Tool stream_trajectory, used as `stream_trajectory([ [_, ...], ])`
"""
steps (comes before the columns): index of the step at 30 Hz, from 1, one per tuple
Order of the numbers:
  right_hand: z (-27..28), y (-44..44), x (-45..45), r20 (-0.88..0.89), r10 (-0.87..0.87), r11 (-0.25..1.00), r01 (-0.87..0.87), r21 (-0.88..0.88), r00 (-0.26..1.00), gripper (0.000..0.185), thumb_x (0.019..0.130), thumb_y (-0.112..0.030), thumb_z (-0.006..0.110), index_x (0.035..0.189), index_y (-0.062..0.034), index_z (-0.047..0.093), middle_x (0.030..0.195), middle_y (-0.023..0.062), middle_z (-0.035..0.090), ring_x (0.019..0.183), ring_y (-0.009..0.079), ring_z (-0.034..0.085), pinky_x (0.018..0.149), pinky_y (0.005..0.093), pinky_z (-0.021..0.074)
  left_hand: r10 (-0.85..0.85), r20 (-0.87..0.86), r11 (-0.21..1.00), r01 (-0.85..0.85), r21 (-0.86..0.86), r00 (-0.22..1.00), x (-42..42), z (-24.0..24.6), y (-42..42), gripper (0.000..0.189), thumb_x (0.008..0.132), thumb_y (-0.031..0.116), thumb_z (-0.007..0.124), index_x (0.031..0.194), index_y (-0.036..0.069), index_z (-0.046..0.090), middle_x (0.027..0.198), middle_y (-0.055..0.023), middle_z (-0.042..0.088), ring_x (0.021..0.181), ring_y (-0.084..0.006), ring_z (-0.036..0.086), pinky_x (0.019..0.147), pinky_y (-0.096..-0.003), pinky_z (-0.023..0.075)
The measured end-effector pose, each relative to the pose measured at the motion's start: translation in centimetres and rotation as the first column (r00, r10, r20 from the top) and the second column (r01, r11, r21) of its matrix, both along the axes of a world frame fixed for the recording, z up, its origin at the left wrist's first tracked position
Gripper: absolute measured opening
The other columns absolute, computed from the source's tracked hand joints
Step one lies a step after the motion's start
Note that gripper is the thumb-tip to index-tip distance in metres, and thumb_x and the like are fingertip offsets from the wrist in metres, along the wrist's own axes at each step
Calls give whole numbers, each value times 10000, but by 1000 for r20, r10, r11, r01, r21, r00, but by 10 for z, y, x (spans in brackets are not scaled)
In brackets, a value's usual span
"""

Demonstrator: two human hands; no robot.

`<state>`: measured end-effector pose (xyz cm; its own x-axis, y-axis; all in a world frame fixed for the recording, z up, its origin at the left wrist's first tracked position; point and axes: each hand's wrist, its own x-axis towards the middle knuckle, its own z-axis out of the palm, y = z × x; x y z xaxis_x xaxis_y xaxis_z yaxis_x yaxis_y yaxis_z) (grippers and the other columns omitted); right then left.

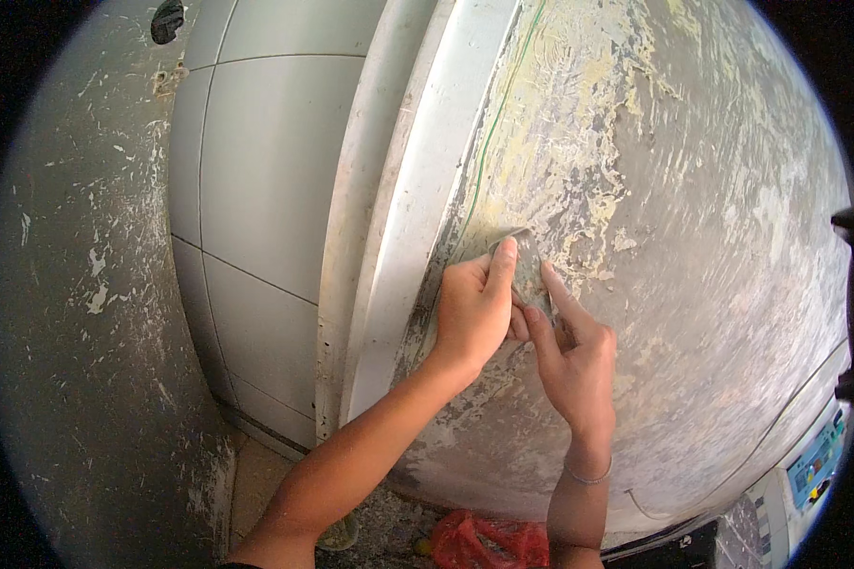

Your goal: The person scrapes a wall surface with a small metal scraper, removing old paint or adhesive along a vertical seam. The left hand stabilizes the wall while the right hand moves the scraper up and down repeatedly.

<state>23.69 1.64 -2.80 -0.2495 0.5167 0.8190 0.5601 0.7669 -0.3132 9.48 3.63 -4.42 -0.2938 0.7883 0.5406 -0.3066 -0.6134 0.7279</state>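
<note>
A worn, greyish flat piece (pixel 531 274), perhaps sandpaper or a scraper blade, lies between my two hands against the patchy plaster wall (pixel 690 284). My left hand (pixel 475 306) pinches its upper left edge, thumb on top and fingers curled behind. The lower right edge is held between the thumb and forefinger of my right hand (pixel 576 355). A thin green wire (pixel 485 153) runs down the wall beside the white door frame (pixel 427 163), above my hands. Yellowish and white flaking coats show around the piece. Its underside is hidden.
White tiles (pixel 270 171) cover the wall left of the frame, and a dark scuffed door-like panel (pixel 92 284) stands farther left. Below on the floor lies a red plastic bag (pixel 487 540). A blue printed item (pixel 815 459) is at the lower right, near a black object (pixel 669 548).
</note>
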Motion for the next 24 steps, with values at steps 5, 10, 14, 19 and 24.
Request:
stream_trajectory([
  [5, 1, 0, 2, -6, 14, 1000, -14, 6, 1000, 476, 938, -66, 754, 1408, -53, 684, 580, 49, 317, 529, 85, 320, 488, 286, 361, -11, -41, 1000, 10, -12, 999, 0, -1, 0, 536, 1136, 409, 502, 769, 27, 582, 594, -78, 615, 464, -159, 624, 436, -304, 451],
  [10, 1, 0, 5, 12, -6, 1000, 6, 30, 1000, 472, 939, -64, 748, 1407, -51, 685, 573, 55, 329, 534, 85, 323, 493, 281, 368, -22, -53, 1000, 21, -16, 998, 1, -1, 2, 514, 1133, 428, 510, 837, 22, 620, 650, -105, 663, 477, -164, 628, 455, -295, 462],
  [14, 0, 4, 5, -3, 6, 1000, -6, 23, 1000, 477, 936, -53, 748, 1409, -51, 683, 572, 53, 328, 536, 85, 324, 496, 281, 369, -8, -43, 1000, 8, 1, 999, 1, -1, 2, 517, 1132, 436, 510, 845, 22, 626, 649, -101, 661, 474, -161, 623, 453, -290, 461],
  [19, 0, 8, 4, -24, 35, 999, -34, 24, 999, 482, 934, -54, 749, 1411, -60, 683, 574, 63, 349, 540, 82, 338, 500, 280, 374, -5, 1, 1000, 5, 31, 1000, 3, 3, 2, 539, 1143, 385, 490, 752, 24, 570, 576, -70, 602, 439, -155, 606, 419, -295, 440],
  [24, 2, 5, 4, -8, 38, 998, -38, 51, 999, 472, 935, -68, 751, 1404, -67, 692, 574, 68, 363, 541, 79, 343, 502, 282, 379, 9, -17, 1000, -9, 3, 1000, 3, 5, -1, 536, 1141, 395, 493, 762, 26, 575, 585, -83, 619, 446, -156, 613, 419, -292, 442],
])
